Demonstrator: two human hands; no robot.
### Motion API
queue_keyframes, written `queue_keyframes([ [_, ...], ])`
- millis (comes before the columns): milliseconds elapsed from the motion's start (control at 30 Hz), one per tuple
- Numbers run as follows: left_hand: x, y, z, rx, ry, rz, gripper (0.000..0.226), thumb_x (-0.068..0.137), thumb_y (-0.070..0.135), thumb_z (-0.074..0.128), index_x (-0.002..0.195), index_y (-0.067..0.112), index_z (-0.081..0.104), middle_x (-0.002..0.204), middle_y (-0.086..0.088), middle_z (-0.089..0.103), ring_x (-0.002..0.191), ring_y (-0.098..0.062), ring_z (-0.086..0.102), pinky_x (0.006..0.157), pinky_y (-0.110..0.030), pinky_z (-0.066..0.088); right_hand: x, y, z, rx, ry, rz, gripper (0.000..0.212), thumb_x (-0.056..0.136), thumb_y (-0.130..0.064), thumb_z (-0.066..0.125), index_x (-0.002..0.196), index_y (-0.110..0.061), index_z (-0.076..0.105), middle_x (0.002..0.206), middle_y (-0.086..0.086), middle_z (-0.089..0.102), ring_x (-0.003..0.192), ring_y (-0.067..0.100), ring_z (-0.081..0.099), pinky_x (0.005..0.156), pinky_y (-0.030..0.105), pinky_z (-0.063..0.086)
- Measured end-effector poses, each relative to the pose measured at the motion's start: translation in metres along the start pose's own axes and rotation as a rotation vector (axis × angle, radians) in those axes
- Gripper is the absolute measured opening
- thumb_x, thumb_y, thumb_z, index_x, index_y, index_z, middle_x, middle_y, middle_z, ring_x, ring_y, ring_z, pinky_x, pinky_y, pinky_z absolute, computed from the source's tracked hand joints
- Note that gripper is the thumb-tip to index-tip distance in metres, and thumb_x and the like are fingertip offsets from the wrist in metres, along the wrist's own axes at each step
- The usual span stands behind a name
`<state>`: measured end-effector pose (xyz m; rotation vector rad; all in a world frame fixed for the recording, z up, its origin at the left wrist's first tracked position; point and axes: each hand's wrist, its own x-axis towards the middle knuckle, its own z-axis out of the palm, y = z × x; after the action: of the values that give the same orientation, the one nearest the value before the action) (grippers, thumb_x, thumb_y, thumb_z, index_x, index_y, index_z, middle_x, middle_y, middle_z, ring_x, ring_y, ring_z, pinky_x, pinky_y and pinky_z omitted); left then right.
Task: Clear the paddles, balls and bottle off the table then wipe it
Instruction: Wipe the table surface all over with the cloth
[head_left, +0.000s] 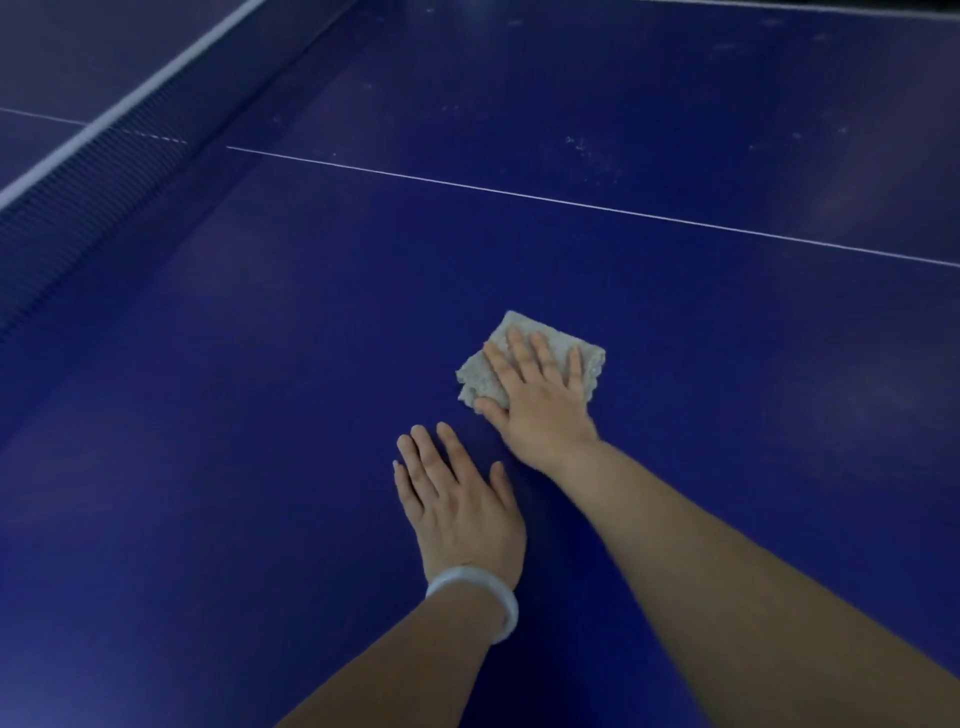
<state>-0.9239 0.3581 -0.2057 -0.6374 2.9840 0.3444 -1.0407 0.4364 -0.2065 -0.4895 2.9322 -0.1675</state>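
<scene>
Wiping step in hand, by the look of it. No paddles, balls or bottle anywhere in view, so the clearing part seems done, at least on this half.

Right hand (540, 400) lies flat on a folded grey cloth (558, 343), fingers straight and slightly spread, pressing it to the table (260, 415). No pinch; thumb sits at the cloth's near-left corner. Cloth is a little right of centre in the view, on the near side of the white centre line (571, 203).

Left hand (457, 499) rests palm-down on bare table, just beside the right one at its 7 o'clock, fingers straight and together, holding nothing. White bangle (475, 597) on that wrist.

Next move, as a guess: push the cloth toward 12 o'clock, across the line, keeping even downward pressure so the fold does not bunch. The left hand looks placed as a brace for the lean.

Surface: dark blue, matt. Pale smudges and specks (587, 150) show beyond the line, around 12 to 1 o'clock. Net (78, 192) with a white top band runs along 10 o'clock. Light is dim; nothing of the room shows beyond the table.
</scene>
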Motion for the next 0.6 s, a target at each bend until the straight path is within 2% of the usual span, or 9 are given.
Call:
queue_keyframes([
  [100,0.003,-0.019,-0.008,-0.031,-0.079,0.119,0.071,0.1,0.05,0.02,0.155,0.013,-0.006,0.162,-0.015,-0.01,0.15,-0.029,-0.014,0.121,-0.042,-0.003,-0.022,0.046,-0.001,0.038,0.006,0.068,0.067,0.098,-0.061,0.017,0.155,-0.033,-0.003,0.164,-0.003,-0.011,0.15,0.019,-0.015,0.118,0.056,-0.012],
  [167,0.007,-0.055,-0.017,0.031,-0.1,0.31,0.068,0.099,0.052,0.013,0.156,0.019,-0.004,0.163,-0.011,-0.007,0.15,-0.026,-0.009,0.121,-0.041,0.001,-0.039,0.082,-0.006,0.065,0.018,0.24,0.067,0.097,-0.062,0.014,0.156,-0.033,-0.003,0.164,-0.002,-0.009,0.15,0.021,-0.014,0.117,0.056,-0.012],
  [233,0.009,-0.099,-0.026,0.109,-0.053,0.452,0.069,0.097,0.055,0.004,0.157,0.021,0.003,0.164,-0.009,0.001,0.151,-0.024,-0.001,0.122,-0.042,0.003,-0.058,0.108,-0.011,0.073,0.015,0.424,0.07,0.095,-0.064,0.01,0.156,-0.032,-0.004,0.164,0.001,-0.008,0.15,0.023,-0.013,0.117,0.058,-0.01],
  [300,0.009,-0.129,-0.031,0.139,-0.055,0.47,0.072,0.095,0.058,0.003,0.156,0.019,0.008,0.163,-0.008,0.004,0.151,-0.023,0.001,0.123,-0.044,0.004,-0.072,0.117,-0.012,0.067,0.021,0.606,0.072,0.094,-0.064,0.006,0.156,-0.03,-0.005,0.164,0.003,-0.008,0.15,0.024,-0.012,0.117,0.061,-0.008],
  [400,0.008,-0.137,-0.028,0.157,-0.086,0.473,0.072,0.097,0.056,0.004,0.155,0.014,0.008,0.163,-0.007,0.003,0.151,-0.023,0.0,0.122,-0.045,0.005,-0.071,0.086,-0.006,0.061,0.05,0.827,0.069,0.098,-0.06,0.006,0.157,-0.025,-0.005,0.164,0.006,-0.009,0.15,0.028,-0.01,0.116,0.064,-0.002],
  [467,0.009,-0.135,-0.025,0.176,-0.072,0.466,0.073,0.096,0.057,-0.003,0.155,0.015,0.0,0.163,-0.006,-0.005,0.151,-0.021,-0.009,0.123,-0.045,0.0,-0.053,0.044,-0.002,0.052,0.034,0.813,0.068,0.099,-0.057,0.007,0.156,-0.023,-0.008,0.164,0.008,-0.01,0.15,0.031,-0.01,0.114,0.066,-0.002],
  [600,0.009,-0.137,-0.025,0.179,-0.049,0.47,0.074,0.096,0.057,-0.004,0.155,0.012,-0.001,0.163,-0.005,-0.004,0.151,-0.019,-0.009,0.122,-0.043,-0.001,-0.019,-0.057,0.009,0.051,0.048,0.369,0.066,0.101,-0.055,0.011,0.156,-0.025,-0.006,0.163,0.008,-0.011,0.149,0.033,-0.014,0.113,0.065,-0.013],
])
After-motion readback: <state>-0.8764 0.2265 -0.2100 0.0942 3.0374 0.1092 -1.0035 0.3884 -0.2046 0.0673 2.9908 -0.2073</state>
